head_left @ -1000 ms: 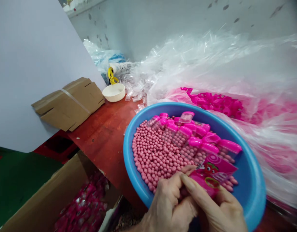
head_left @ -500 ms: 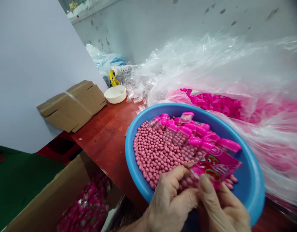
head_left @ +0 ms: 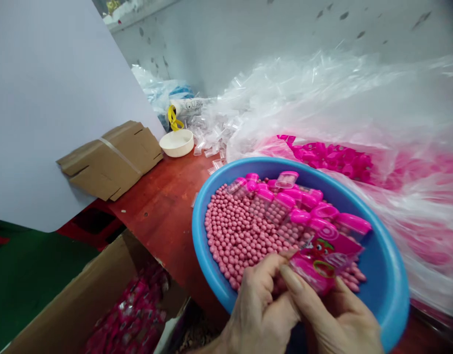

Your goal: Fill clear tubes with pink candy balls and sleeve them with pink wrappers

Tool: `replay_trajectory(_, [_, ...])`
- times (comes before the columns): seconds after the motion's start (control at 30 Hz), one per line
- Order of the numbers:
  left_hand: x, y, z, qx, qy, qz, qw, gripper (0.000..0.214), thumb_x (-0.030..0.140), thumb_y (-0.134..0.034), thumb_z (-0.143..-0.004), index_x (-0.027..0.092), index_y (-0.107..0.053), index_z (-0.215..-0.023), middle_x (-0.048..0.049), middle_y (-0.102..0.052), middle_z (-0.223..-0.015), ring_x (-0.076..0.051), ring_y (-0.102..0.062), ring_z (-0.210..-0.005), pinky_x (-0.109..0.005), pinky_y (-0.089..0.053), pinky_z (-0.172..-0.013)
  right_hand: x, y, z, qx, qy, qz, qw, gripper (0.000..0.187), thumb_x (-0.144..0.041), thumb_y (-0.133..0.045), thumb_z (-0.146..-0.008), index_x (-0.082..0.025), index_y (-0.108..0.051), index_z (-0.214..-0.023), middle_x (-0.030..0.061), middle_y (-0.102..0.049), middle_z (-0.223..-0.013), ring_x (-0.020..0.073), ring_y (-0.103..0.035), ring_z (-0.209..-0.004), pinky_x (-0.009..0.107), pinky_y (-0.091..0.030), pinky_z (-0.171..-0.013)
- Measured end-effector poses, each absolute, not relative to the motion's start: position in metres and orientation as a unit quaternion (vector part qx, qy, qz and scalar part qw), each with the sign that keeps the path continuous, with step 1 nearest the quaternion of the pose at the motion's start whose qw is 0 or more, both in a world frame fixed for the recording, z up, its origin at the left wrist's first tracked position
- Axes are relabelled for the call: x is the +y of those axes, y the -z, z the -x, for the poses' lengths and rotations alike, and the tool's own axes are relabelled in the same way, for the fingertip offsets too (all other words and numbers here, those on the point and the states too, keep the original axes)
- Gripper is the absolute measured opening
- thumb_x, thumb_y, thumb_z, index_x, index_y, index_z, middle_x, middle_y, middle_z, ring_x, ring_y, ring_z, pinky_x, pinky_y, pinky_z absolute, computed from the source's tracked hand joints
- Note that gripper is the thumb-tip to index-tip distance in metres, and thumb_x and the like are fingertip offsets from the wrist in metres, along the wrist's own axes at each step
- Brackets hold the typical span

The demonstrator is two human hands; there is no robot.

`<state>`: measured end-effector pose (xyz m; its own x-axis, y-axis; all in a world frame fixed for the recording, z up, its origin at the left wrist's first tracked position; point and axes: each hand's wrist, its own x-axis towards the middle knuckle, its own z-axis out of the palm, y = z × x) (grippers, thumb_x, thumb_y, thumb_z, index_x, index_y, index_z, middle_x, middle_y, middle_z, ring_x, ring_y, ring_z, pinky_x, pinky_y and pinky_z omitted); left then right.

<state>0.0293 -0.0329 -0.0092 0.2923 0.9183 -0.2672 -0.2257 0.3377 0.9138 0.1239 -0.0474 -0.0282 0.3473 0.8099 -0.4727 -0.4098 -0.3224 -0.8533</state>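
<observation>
A pink printed plastic wrapper with a cartoon strawberry is held above the basin, tilted. My right hand grips its lower edge, the thumb laid across its left corner. My left hand is closed at the wrapper's left end, its fingertips touching it; pink balls show between the fingers, and whether they sit in a container there is hidden. Below lies a blue basin of pink candy balls. Several small clear containers with bright pink caps rest on the candy along the far side.
Behind the basin, a clear plastic bag holds pink caps. Clear empty containers are heaped near a white bowl and yellow tape ring. Flattened cardboard leans left. A carton of pink packets stands below the red table.
My right thumb has slid left across the wrapper towards my left fingers. The wrapper has tilted slightly and moved a little lower and to the left; the basin's contents look the same.
</observation>
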Motion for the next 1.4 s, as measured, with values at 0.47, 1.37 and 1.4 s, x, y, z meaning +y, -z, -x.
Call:
replay_trajectory(0.47, [-0.031,0.029,-0.03,0.318,-0.477,-0.297,0.763,0.043,0.04,-0.067,-0.082,0.017,-0.062,-0.117,0.0043,-0.054,-0.054,-0.001,-0.039,-0.038,-0.01,-0.026,-0.034,-0.052,0.05,-0.135,-0.174,-0.418,0.598,0.662,0.025,-0.034,-0.087,-0.053,-0.023,-0.076,-0.072,0.0026,-0.073,-0.066,0.0215,-0.071,-0.068,0.027,-0.058,-0.057])
replay_trajectory(1.37, [-0.027,0.012,-0.03,0.391,-0.496,-0.246,0.736,0.021,0.033,-0.059,-0.082,0.016,-0.055,-0.072,0.008,-0.045,-0.05,-0.002,-0.031,-0.036,-0.009,-0.024,-0.031,-0.063,0.05,-0.095,-0.382,-0.135,0.634,0.659,0.012,-0.028,-0.072,-0.078,-0.02,-0.075,-0.086,0.0028,-0.073,-0.091,0.0146,-0.067,-0.077,0.023,-0.05,-0.073])
replay_trajectory(1.4, [-0.027,0.013,-0.03,0.39,-0.496,-0.243,0.736,0.019,0.031,-0.059,-0.082,0.015,-0.054,-0.072,0.0077,-0.045,-0.051,-0.002,-0.032,-0.037,-0.009,-0.025,-0.031,-0.064,0.05,-0.095,-0.386,-0.143,0.631,0.658,0.013,-0.028,-0.073,-0.077,-0.02,-0.075,-0.087,0.0031,-0.073,-0.093,0.0148,-0.068,-0.078,0.023,-0.05,-0.074])
